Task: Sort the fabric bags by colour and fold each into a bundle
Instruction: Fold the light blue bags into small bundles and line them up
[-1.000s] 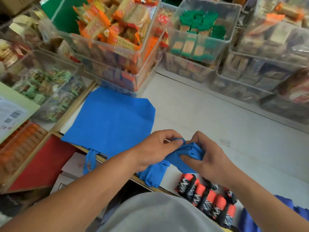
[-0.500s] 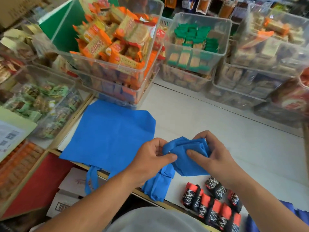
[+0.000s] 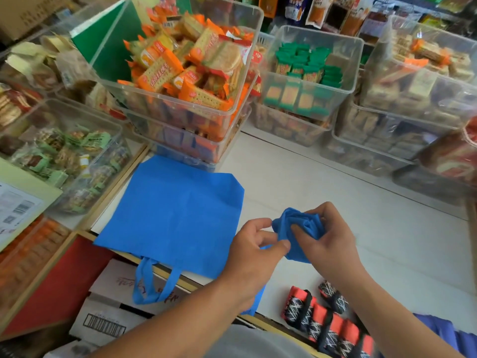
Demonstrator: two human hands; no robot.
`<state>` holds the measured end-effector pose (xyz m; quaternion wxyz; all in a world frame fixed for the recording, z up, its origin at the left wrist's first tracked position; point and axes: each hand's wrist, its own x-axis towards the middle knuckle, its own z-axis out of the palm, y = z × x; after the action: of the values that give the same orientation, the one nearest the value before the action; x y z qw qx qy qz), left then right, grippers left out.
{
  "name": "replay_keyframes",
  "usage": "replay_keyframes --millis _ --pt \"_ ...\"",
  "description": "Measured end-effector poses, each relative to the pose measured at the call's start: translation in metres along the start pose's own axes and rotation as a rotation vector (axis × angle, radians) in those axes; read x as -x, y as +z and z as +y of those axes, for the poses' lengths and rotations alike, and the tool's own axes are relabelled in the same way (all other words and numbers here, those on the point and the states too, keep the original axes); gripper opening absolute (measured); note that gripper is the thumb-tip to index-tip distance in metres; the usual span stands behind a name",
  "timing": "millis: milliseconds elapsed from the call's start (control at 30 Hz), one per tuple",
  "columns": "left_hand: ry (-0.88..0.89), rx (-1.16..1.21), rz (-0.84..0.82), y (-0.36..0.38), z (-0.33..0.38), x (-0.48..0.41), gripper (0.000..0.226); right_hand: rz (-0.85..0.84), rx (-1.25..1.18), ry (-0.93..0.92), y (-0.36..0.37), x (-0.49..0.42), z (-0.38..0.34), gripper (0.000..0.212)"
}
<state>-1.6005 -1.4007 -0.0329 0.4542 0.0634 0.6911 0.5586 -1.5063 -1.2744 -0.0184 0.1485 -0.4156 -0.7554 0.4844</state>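
Bundling blue bag (image 3: 299, 223) above desk (image 3: 374, 236) front edge: left grip (image 3: 254, 245) pinching its tail, right grip (image 3: 329, 245) curled round it. Fabric likely light, soft, springy; hold folded edges firmly.

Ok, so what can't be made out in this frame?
Head view only:
- blue bundle: its inner folds, covered by left hand and right hand.
- flat blue bag: near corner behind the left forearm.
- red-and-black bundles: row cut by the bottom edge, count unknown.
- snack packets: print too small.
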Motion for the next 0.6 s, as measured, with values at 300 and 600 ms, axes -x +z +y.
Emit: replay_keyframes --millis 300,600 --pt "0.068 0.061 -0.032 0.002 0.029 -0.002 0.022 -0.141 -0.001 -0.068 -0.002 0.009 -0.008 0.035" --pt "0.192 -0.012 0.005 0.006 0.038 0.008 0.030 -0.108 -0.067 -0.063 -0.007 0.001 -0.022 0.035"
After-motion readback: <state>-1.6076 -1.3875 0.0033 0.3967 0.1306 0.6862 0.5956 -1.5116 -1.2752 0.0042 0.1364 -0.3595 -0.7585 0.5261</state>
